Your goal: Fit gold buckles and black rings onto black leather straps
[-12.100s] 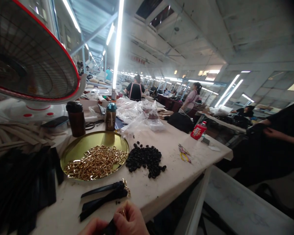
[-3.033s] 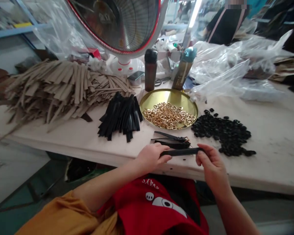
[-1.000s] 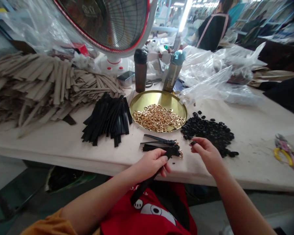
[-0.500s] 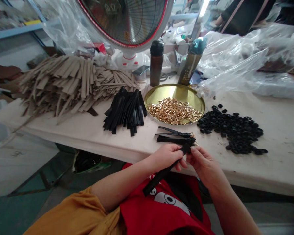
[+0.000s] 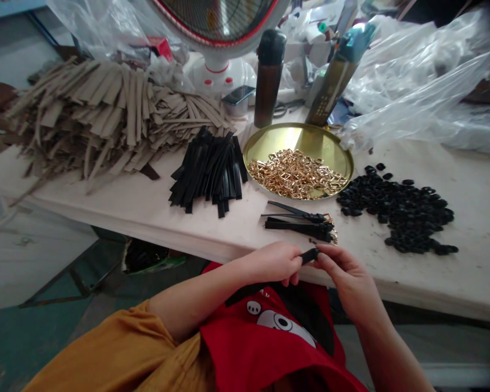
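Head camera: the left hand [image 5: 283, 261] is gripping a black strap [image 5: 309, 255], the right hand [image 5: 346, 271] pinching its end, by the near edge of the table [image 5: 228, 233]. Probably light and pliable, it is likely favoring a flat pinch.

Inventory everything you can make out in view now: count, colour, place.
Fan: one, white and red, back
Box: one, red, back left
Heaped strips: many, beige, left
Piled strips: many, black, left of tray
Tray: one, gold, centre
Metal loops: many, gold, in tray
Looped straps: several, black and gold, before tray
Small pieces: many, black, right of tray
Brown bottle: one, brown, behind tray
Teal-lidded bottle: one, olive, behind tray
Device: one, dark, beside brown bottle
Plastic: uncounted, clear, back right
Table: one, pale, middle
Held strip: one, black, between hands
Apron: one, red, front
Left hand: one, bare, gripping strip
Right hand: one, bare, gripping strip
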Tool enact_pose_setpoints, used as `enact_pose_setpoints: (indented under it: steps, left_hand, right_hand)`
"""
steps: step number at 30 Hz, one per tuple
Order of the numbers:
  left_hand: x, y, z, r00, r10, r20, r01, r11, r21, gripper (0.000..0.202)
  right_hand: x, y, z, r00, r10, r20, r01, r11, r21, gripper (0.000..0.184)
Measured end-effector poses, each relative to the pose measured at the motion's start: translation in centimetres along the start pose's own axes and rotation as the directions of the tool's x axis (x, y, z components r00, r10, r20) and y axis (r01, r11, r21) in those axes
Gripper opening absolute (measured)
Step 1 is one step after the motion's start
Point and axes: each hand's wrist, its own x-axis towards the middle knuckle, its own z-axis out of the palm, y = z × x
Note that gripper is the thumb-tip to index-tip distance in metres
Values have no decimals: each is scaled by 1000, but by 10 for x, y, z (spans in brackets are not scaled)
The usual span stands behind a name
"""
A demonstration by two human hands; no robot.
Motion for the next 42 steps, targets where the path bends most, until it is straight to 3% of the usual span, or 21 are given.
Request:
enact_pose_setpoints:
  steps: [4,7,11,16,22,29,33,36,40,42]
  left_hand:
    - [-6,7,-10,995,-21,97,7,989,144,21]
    - [-8,8,-13,990,-31,136,23,998,59,19]
    - [-10,3,-11,995,-45,91,46,999,0,20]
    - [-13,3,-9,999,-33,20,29,987,160,25]
    - [-17,8,-7,999,-32,9,31,993,112,24]
    - [-21,7,-7,1000,-24,-20,25,999,22,20]
    - [-20,4,-5,999,-33,-29,31,998,-59,20]
    - [-17,0,0,996,-43,-74,35,994,-107,20]
    - [-16,-5,6,989,-23,-148,7,994,-109,22]
    - [-16,-5,7,984,9,-175,-21,998,-67,24]
  right_hand:
    - [-1,2,-7,999,-26,46,33,989,-143,35]
    - [1,6,-8,998,16,55,-11,996,-93,35]
    - [0,7,-5,996,29,86,-24,998,-58,35]
    - [-8,-2,-3,992,-71,100,89,979,-185,33]
    - [-8,-5,-3,983,-170,74,184,948,-261,31]
    - [-4,-4,-6,993,18,121,-7,996,-91,34]
    - [-6,0,-3,987,94,134,-106,990,88,31]
    - [-11,1,4,994,71,81,-84,982,172,30]
    - [-16,1,12,997,0,-80,9,993,117,27]
    - [-16,1,13,996,9,-89,1,994,109,25]
